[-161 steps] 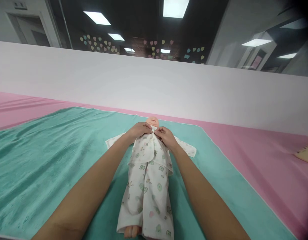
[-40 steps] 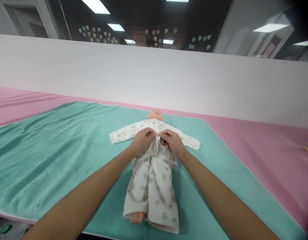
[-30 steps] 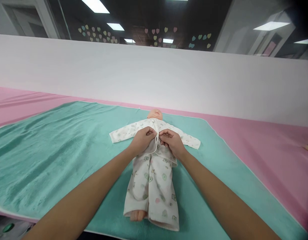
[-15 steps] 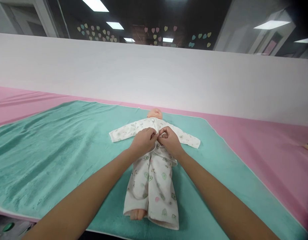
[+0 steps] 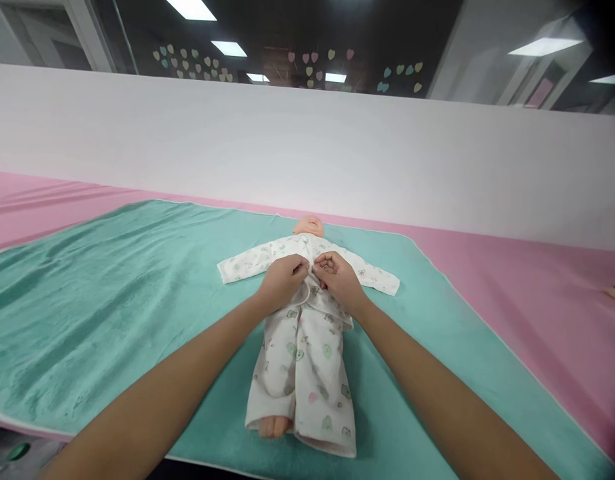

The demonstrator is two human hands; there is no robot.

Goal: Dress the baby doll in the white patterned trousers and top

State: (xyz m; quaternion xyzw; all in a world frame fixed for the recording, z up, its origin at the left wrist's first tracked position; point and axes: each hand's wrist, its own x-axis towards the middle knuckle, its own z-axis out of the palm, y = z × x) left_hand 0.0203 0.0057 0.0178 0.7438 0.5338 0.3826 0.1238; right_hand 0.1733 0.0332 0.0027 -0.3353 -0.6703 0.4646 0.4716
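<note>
Left hand (image 5: 283, 281) and right hand (image 5: 337, 279) pinch the garment (image 5: 302, 347) front at the doll (image 5: 307, 230) chest; doll's long axis runs 12–6 o'clock on the teal towel (image 5: 112, 287).

Teal towel (image 5: 112, 300) on pink bed (image 5: 537, 293)

No readable words, numbers or brand marks anywhere in view. The romper (image 5: 302, 360) carries only small printed pictures, and the far glass wall (image 5: 307, 63) shows pastel heart stickers; possibly lettering there, but it's too small to tell.
</note>
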